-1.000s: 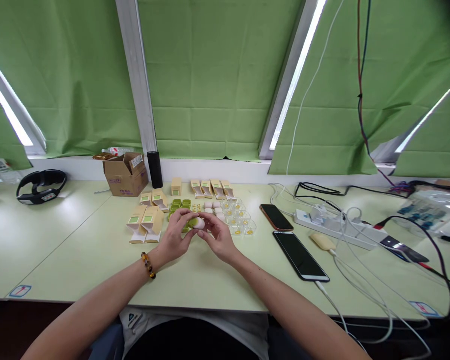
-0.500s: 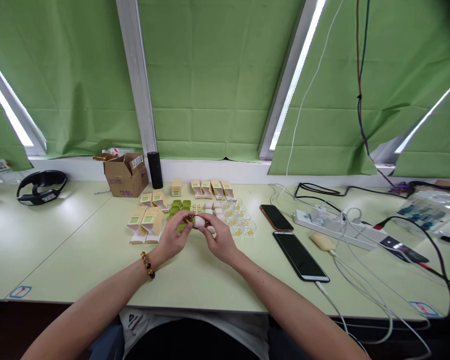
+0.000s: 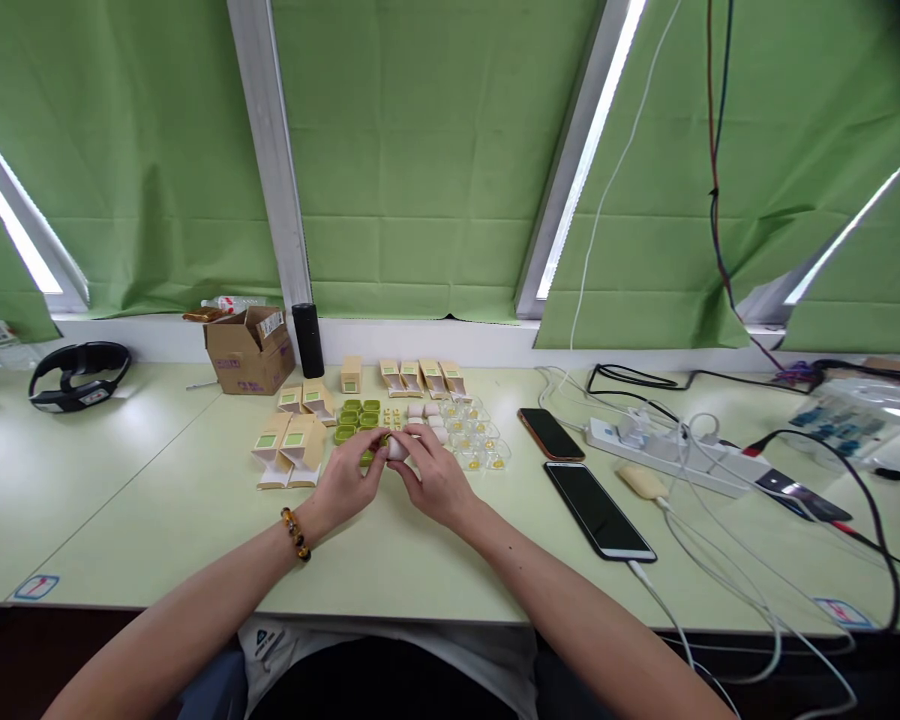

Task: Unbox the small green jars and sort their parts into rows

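Note:
Between my two hands is a small white cylinder (image 3: 396, 450), its kind unclear. The fingertips of my left hand (image 3: 351, 472) pinch its left end, where a small yellowish-green bit shows. My right hand (image 3: 436, 476) closes on the other end, with the thumb below and fingers over the top. Just beyond, green square cups (image 3: 350, 419) stand on the left. Tiny yellow pieces (image 3: 392, 413) lie in the middle, and more white cylinders (image 3: 424, 411) lie to their right. Clear plastic cups (image 3: 474, 440) with yellow centres sit beyond my right hand. My fingers partly hide these groups.
Folded cream cartons (image 3: 302, 440) stand at left, with more cartons (image 3: 422, 378) at the back. Behind are a cardboard box (image 3: 249, 352) and a black cylinder (image 3: 308, 341). Two phones (image 3: 600, 511), a power strip (image 3: 667, 457) and tangled cables lie right. A black headset (image 3: 80, 377) rests far left.
My right fingers have shifted left and over the white cylinder, covering more of it. The cylinder appears slightly lower and turned. The camera view has shifted slightly.

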A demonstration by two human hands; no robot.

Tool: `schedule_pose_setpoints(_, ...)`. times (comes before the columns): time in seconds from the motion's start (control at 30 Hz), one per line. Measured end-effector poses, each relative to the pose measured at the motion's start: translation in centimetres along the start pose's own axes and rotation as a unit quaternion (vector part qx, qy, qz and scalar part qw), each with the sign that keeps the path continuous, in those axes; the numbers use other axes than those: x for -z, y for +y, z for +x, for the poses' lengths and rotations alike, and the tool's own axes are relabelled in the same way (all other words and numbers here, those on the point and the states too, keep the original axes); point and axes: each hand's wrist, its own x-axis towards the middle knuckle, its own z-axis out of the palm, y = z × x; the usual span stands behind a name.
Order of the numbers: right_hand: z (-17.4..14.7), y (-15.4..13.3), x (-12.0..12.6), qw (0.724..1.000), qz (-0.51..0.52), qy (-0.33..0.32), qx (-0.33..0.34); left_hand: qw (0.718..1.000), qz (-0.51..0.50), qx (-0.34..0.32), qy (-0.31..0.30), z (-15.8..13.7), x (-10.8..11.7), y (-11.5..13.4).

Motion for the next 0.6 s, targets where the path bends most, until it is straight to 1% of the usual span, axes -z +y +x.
schedule_pose_setpoints(0.13,0.0,-0.1,-0.2,1.000,-0.012,-0.004,-0.009,0.999,0.044,-0.029,0.000,-0.1,-0.2,-0.2)
schedule_pose_setpoints(0.27,0.0,-0.4,-0.4,0.999,-0.033,-0.013,-0.009,0.997,0.078,-0.030,-0.002,0.0,-0.2,-0.3)
schedule_pose_setpoints(0.43,0.2,-0.9,-0.5,0.998,-0.069,-0.012,-0.004,0.993,0.109,-0.035,0.009,0.1,-0.2,0.1)
schedule_pose_setpoints(0.6,0.5,-1.3,-0.7,0.996,-0.084,-0.003,0.000,0.988,0.150,-0.044,0.015,0.2,-0.2,0.3)
